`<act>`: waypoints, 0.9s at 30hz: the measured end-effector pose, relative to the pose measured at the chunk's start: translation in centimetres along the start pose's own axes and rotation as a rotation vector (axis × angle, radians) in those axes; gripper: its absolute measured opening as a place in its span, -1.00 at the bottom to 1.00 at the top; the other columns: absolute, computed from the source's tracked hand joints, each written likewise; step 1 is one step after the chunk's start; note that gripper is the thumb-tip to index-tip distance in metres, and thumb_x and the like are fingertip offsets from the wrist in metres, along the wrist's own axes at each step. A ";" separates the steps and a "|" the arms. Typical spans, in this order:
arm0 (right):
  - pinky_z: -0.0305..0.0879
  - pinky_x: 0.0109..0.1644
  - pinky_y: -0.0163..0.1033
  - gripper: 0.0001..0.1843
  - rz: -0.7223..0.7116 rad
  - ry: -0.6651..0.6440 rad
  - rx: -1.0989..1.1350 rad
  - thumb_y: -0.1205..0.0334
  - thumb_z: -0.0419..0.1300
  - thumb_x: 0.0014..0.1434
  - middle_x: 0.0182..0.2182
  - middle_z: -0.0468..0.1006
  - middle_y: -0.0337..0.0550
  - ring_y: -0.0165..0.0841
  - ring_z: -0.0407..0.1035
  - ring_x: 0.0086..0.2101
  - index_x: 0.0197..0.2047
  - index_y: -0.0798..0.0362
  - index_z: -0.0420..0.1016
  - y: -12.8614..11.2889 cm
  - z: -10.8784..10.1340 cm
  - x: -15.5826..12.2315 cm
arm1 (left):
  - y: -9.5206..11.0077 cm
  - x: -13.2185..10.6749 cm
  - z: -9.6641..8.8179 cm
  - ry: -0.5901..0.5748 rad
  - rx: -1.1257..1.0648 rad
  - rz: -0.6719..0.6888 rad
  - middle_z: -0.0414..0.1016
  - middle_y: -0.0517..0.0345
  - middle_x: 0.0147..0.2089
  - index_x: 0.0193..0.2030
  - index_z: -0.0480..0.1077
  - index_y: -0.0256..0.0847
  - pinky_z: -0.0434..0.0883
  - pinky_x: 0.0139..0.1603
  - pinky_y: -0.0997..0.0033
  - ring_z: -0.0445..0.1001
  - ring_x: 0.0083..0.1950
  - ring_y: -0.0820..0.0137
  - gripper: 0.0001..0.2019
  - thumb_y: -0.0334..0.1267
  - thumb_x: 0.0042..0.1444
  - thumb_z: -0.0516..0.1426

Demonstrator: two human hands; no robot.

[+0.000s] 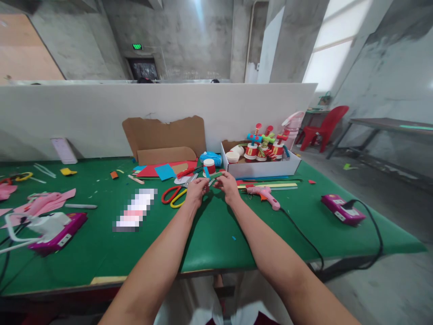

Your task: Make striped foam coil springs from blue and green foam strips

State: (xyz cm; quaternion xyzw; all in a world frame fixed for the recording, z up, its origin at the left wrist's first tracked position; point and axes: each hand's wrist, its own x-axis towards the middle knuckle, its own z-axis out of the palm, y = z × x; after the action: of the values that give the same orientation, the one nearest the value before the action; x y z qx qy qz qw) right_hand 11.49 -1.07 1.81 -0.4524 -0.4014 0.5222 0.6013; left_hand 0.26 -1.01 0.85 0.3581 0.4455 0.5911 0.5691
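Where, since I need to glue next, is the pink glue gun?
In the head view, the pink glue gun lies on the green table right of the right hand, in front of the white box.

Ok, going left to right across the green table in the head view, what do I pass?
Left magenta box → red-and-yellow scissors → left hand → right hand → pink glue gun → right magenta box.

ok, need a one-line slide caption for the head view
Head view: left hand and right hand hold small paper pieces over a green table, scissors and glue gun alongside.
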 end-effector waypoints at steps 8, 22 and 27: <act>0.36 -0.33 -0.35 -0.85 0.252 -0.175 0.277 0.38 0.30 -0.15 -0.60 0.46 -0.35 -0.54 0.33 -0.58 -0.53 0.07 0.38 0.5 -0.9 0.5 | 0.4 -0.4 0.0 -0.102 -0.037 -0.031 0.32 0.28 -0.63 -0.53 0.38 -0.28 0.22 -0.51 0.52 0.25 -0.58 0.57 -0.63 -0.15 -0.47 0.37; 0.35 -0.38 -0.38 -0.65 0.214 -0.228 0.261 0.18 0.48 -0.30 -0.59 0.47 -0.38 -0.56 0.33 -0.57 -0.44 0.05 0.45 0.9 -0.8 0.4 | 0.1 -0.1 -0.1 -0.092 0.014 0.046 0.30 0.28 -0.64 -0.57 0.38 -0.27 0.17 -0.54 0.52 0.23 -0.60 0.57 -0.69 -0.17 -0.43 0.37; 0.37 -0.35 -0.35 -0.69 0.222 -0.228 0.256 0.22 0.46 -0.26 -0.60 0.47 -0.35 -0.55 0.32 -0.57 -0.41 0.06 0.50 0.9 -0.8 0.5 | 0.0 0.0 -0.1 -0.098 0.035 0.076 0.34 0.27 -0.62 -0.56 0.41 -0.26 0.16 -0.52 0.50 0.23 -0.58 0.55 -0.69 -0.17 -0.45 0.37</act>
State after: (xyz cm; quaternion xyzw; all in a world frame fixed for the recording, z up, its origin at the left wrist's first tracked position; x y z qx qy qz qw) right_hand 12.10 -0.68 0.69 -0.3517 -0.3448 0.6798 0.5435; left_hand 0.17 -1.01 0.77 0.4131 0.4135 0.5861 0.5611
